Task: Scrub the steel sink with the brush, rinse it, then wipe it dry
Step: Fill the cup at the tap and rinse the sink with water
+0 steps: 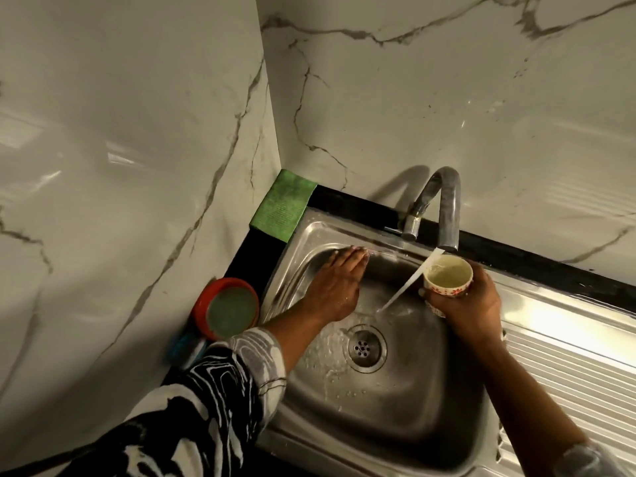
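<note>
Right hand [471,304]: fingers curled round a small cup [447,275]; held under the tap [447,208] where the water falls.
Left hand [335,285]: flat, fingers straight, pressed on the back wall of the sink [395,425]; holds nothing.
Progress: basin wet, water running — rinsing seems under way; no suds seen, so scrubbing is likely done.
Left: drying; green cloth [284,204] lies at the corner, untouched.
Unclear: the brush — perhaps the blurred blue thing [186,349] by the red bowl [225,308]; cannot tell.

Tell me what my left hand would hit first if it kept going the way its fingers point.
Likely the sink, its back wall: the left hand lies flat, fingertips seemingly touching it, though depth is unclear.
</note>
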